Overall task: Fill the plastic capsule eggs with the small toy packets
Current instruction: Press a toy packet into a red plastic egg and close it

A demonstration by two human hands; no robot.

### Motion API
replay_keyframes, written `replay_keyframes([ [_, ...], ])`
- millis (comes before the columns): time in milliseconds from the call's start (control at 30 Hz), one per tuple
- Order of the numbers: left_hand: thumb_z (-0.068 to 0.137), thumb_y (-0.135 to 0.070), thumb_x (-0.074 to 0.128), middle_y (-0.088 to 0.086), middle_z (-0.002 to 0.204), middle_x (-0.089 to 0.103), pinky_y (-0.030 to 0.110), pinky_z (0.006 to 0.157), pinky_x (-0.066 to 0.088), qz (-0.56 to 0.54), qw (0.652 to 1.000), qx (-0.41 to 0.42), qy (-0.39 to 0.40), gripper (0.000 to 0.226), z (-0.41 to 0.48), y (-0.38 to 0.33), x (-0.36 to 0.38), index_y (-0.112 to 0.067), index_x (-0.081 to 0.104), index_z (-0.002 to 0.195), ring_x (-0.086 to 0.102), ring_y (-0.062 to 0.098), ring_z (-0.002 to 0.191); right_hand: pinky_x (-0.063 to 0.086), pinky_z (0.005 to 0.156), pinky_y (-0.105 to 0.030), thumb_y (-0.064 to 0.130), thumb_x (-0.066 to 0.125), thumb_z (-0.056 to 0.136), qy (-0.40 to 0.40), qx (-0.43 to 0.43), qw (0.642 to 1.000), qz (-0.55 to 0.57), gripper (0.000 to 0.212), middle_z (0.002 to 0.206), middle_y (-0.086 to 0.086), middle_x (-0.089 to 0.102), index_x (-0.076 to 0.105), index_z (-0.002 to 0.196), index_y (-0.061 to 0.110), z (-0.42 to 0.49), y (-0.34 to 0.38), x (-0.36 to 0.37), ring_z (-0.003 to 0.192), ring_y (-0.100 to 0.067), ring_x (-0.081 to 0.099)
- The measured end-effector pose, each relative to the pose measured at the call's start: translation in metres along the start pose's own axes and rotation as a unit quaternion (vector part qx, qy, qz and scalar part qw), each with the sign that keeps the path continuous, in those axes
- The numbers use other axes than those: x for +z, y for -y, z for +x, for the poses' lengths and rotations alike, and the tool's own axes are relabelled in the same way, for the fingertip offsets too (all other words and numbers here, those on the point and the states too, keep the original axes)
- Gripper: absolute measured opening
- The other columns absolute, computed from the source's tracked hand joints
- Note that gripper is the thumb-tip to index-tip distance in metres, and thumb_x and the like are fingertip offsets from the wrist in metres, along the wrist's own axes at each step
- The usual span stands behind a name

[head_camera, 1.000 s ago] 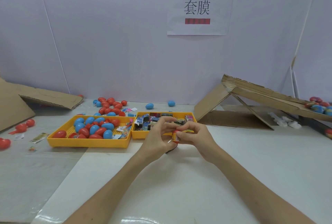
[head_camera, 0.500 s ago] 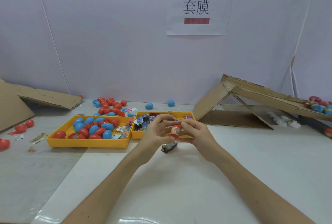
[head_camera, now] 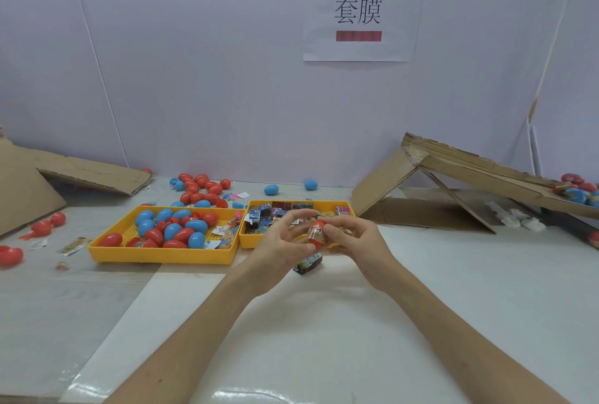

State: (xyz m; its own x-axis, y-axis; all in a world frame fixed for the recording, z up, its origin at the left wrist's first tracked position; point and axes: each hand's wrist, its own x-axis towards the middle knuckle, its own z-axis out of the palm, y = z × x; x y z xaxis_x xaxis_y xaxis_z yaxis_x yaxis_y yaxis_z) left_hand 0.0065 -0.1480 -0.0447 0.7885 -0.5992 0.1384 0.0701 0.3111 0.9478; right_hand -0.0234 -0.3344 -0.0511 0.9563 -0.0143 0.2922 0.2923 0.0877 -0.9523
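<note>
Red plastic shows between the two hands: a red capsule egg (head_camera: 317,231) is held upright above the white table (head_camera: 324,338), near the front wall of the packet tray (head_camera: 248,241); a printed band wraps its lower part (possibly a label or a film, too small to tell). The left hand (head_camera: 280,249) curls round the egg from the left, thumb and fingertips pinching it; the right hand (head_camera: 355,241) pinches it from the right, fingers bent, thumb against its side. Beneath the hands one dark toy packet (head_camera: 308,264) lies on the table, apart from the egg. The packet tray is yellow and holds a heap of small packets (head_camera: 269,215); just beside it on the left stands a second yellow one, the egg tray (head_camera: 162,256), with blue and red eggs (head_camera: 175,230) piled in it; more loose eggs (head_camera: 201,188) lie behind the trays near the wall; a cardboard ramp (head_camera: 453,167) leans at the right; a paper sign (head_camera: 359,11) hangs on the wall.
</note>
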Motion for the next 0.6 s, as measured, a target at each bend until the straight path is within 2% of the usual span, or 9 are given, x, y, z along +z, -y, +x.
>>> replay_keyframes([
  [133,0.078,0.009,0.064,0.014,0.13,0.066,0.036,0.096,0.056,0.007,1.0,0.0,0.028,0.062,-0.001,0.0006,0.001,-0.009,0.055,0.136,0.066,0.031,0.119,0.06,0.085,-0.05,0.021,0.077,0.079,-0.01,0.001,1.0,-0.001,0.03,0.102,-0.025,0.071,0.076,0.102,0.002,0.0011,-0.0008,-0.0016,0.096,-0.04,0.071],
  [267,0.082,0.004,0.066,0.01,0.126,0.069,0.029,0.092,0.055,0.04,0.998,0.0,0.045,0.048,-0.004,-0.003,-0.0006,-0.016,0.068,0.125,0.066,0.026,0.118,0.059,0.087,-0.054,0.022,0.078,0.078,-0.013,-0.005,1.0,-0.015,0.029,0.097,-0.026,0.071,0.077,0.098,0.001,0.0008,0.0,-0.0023,0.094,-0.042,0.071],
  [367,0.082,-0.001,0.07,0.011,0.128,0.068,0.034,0.097,0.055,0.043,0.998,0.004,0.046,0.043,-0.0036,-0.0038,0.0001,-0.021,0.071,0.121,0.065,0.029,0.12,0.061,0.082,-0.048,0.026,0.077,0.08,-0.014,-0.014,1.0,-0.021,0.025,0.093,-0.021,0.072,0.078,0.094,0.005,0.0007,0.0016,-0.0025,0.092,-0.038,0.071],
  [467,0.084,-0.006,0.072,0.017,0.131,0.065,0.042,0.106,0.051,0.002,0.999,0.016,0.028,0.045,-0.0014,-0.003,0.0021,-0.016,0.065,0.128,0.062,0.034,0.124,0.06,0.077,-0.039,0.031,0.068,0.087,-0.012,-0.023,0.999,-0.022,0.024,0.092,-0.014,0.073,0.078,0.098,0.012,0.0001,0.0043,-0.0014,0.09,-0.026,0.071],
  [600,0.096,-0.012,0.064,0.016,0.134,0.064,0.039,0.099,0.055,-0.022,0.999,0.016,0.034,0.048,-0.0026,-0.0036,0.0056,-0.011,0.048,0.141,0.061,0.03,0.128,0.057,0.072,-0.026,0.033,0.072,0.083,-0.015,-0.037,0.997,-0.059,0.026,0.091,0.004,0.075,0.077,0.104,0.018,-0.0009,0.0071,-0.0001,0.091,-0.013,0.071],
])
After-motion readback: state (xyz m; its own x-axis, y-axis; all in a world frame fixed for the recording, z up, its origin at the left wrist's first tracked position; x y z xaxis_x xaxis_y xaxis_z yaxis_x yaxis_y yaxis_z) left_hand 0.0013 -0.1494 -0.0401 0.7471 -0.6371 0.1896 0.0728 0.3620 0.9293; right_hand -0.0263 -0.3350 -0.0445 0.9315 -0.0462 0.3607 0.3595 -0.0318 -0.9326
